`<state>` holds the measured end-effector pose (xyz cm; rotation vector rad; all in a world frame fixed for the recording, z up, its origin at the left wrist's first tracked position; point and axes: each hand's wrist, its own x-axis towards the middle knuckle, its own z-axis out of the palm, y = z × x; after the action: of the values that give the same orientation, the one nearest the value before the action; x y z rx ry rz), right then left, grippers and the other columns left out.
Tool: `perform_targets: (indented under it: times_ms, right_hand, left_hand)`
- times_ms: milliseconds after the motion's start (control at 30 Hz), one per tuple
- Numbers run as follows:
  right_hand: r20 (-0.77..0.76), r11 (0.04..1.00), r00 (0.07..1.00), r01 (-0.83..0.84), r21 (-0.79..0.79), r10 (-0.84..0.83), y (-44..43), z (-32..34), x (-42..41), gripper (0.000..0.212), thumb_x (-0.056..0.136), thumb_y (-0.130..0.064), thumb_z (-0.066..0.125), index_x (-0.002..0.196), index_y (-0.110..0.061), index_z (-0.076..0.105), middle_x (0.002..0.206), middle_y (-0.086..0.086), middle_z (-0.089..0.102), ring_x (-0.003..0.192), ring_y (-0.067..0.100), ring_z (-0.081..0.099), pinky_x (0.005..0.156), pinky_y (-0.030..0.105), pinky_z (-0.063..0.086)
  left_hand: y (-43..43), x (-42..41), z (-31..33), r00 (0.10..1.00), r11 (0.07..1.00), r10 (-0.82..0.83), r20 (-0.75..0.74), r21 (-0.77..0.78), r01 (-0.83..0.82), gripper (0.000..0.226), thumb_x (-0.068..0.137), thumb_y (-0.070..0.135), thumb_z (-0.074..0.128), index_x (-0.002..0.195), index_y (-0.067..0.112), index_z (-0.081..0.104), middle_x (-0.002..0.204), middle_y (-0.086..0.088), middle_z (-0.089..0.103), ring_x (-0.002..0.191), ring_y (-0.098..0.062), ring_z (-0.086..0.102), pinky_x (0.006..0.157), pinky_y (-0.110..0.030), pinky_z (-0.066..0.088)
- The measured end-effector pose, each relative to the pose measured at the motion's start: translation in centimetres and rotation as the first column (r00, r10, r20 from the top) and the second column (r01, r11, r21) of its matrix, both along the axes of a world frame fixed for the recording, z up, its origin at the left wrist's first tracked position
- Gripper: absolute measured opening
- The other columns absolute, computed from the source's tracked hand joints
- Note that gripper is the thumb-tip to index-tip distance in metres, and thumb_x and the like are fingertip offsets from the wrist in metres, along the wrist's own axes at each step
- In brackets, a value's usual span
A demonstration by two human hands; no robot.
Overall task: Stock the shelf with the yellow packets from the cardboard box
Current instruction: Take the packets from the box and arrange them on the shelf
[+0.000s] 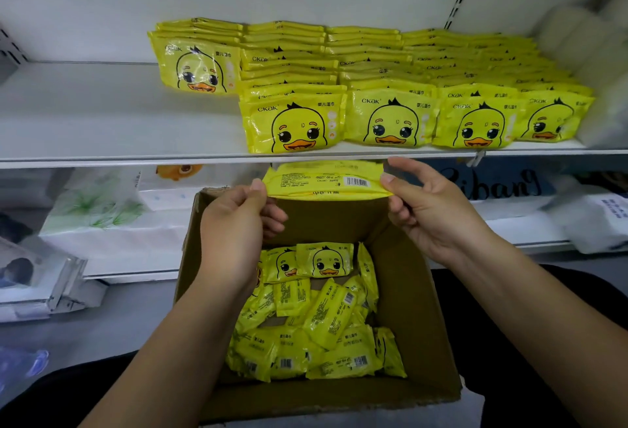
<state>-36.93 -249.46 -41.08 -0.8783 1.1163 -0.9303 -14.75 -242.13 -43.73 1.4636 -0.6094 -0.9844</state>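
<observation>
Now the left hand point(234, 223) and right hand point(431, 210) are pinching the yellow packet point(328, 180) by its ends, holding it crosswise just below the front edge of the shelf point(136, 160).

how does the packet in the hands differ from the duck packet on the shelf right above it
The held packet shows its printed back with a barcode; the shelf packet shows its duck face. The held packet is pinched at both ends by the left hand and right hand over the cardboard box; the shelf packet stands on the shelf. Both are yellow.
</observation>
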Motion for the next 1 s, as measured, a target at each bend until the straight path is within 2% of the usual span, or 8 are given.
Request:
perform_targets:
  times_ms: [100,267,400,500,633,733,833,1000]
  right_hand:
    - [-0.112,0.993,0.993,-0.042,-0.112,0.029,0.2,0.6,0.4,0.024,0.095,-0.014,0.066,0.118,-0.015,0.062,0.058,0.003,0.061,0.049,0.01,0.049,0.045,0.016,0.039]
    - [-0.088,0.96,0.979,-0.2,-0.195,0.186,0.4,2.7,0.8,0.034,0.084,-0.023,0.066,0.109,0.0,0.065,0.086,0.014,0.074,0.078,0.02,0.07,0.071,0.021,0.057]
    - [-0.273,0.905,0.939,-0.291,-0.311,0.208,0.7,4.4,2.4,0.027,0.08,-0.024,0.071,0.098,-0.003,0.069,0.085,0.012,0.076,0.075,0.019,0.072,0.07,0.023,0.058]
    - [-0.359,0.89,0.93,-0.226,-0.396,0.077,0.4,5.4,3.9,0.017,0.084,-0.026,0.074,0.085,-0.01,0.075,0.064,-0.001,0.068,0.055,0.007,0.057,0.054,0.017,0.047]
    - [-0.467,0.851,0.883,-0.284,-0.442,0.052,-0.5,6.4,5.4,0.018,0.091,-0.025,0.07,0.076,-0.016,0.073,0.064,-0.007,0.067,0.06,0.002,0.057,0.058,0.013,0.046]
    - [-0.624,0.826,0.777,-0.405,-0.393,0.084,-1.2,6.4,6.3,0.015,0.093,-0.027,0.069,0.084,-0.016,0.073,0.08,0.008,0.072,0.072,0.01,0.062,0.066,0.019,0.05]
    - [-0.78,0.72,0.622,-0.571,-0.395,0.066,-1.7,6.7,8.0,0.017,0.091,-0.031,0.071,0.104,-0.02,0.069,0.102,-0.005,0.071,0.092,0.008,0.065,0.08,0.032,0.053]
    - [-0.918,0.474,0.328,-0.859,-0.193,0.222,-1.2,8.0,12.9,0.076,0.071,-0.053,0.083,0.138,-0.039,0.048,0.127,-0.025,0.058,0.12,-0.006,0.053,0.098,0.023,0.042]
  left_hand:
    - [0.2,0.5,-0.3,0.996,1.0,-0.023,0.086,0.014,0.022,0.037,0.105,0.03,0.055,0.072,0.018,0.065,0.065,0.003,0.058,0.067,-0.016,0.048,0.066,-0.03,0.038]
    - [0.4,2.2,0.6,1.0,0.998,-0.01,-0.008,-0.054,0.009,0.026,0.093,0.041,0.062,0.071,0.035,0.076,0.124,0.005,0.07,0.119,-0.009,0.061,0.104,-0.033,0.04]
    - [0.6,3.3,1.1,0.991,0.996,0.025,-0.13,-0.086,-0.036,0.039,0.103,0.037,0.057,0.069,0.029,0.074,0.072,0.012,0.067,0.075,-0.009,0.057,0.083,-0.031,0.042]
    - [1.2,3.9,1.4,0.984,0.988,-0.015,-0.175,-0.151,-0.012,0.024,0.088,0.047,0.07,0.083,0.025,0.073,0.084,0.005,0.073,0.082,-0.015,0.063,0.092,-0.042,0.047]
    - [1.8,4.9,2.0,0.995,0.978,0.042,-0.088,-0.199,-0.059,0.013,0.084,0.022,0.081,0.09,0.023,0.07,0.095,-0.001,0.077,0.091,-0.015,0.069,0.095,-0.037,0.053]
    - [2.2,6.0,2.6,0.988,0.96,0.098,-0.116,-0.251,-0.125,0.015,0.086,0.01,0.078,0.089,0.02,0.068,0.091,0.002,0.075,0.085,-0.009,0.067,0.083,-0.022,0.052]
    - [2.5,7.1,2.8,0.987,0.945,0.117,-0.106,-0.294,-0.144,0.016,0.087,0.006,0.077,0.088,0.019,0.069,0.094,0.003,0.075,0.089,-0.002,0.066,0.082,-0.014,0.051]
    - [2.9,8.4,2.8,0.989,0.923,0.109,-0.104,-0.358,-0.14,0.018,0.084,0.005,0.08,0.082,0.022,0.072,0.091,0.001,0.074,0.092,-0.017,0.063,0.091,-0.039,0.05]
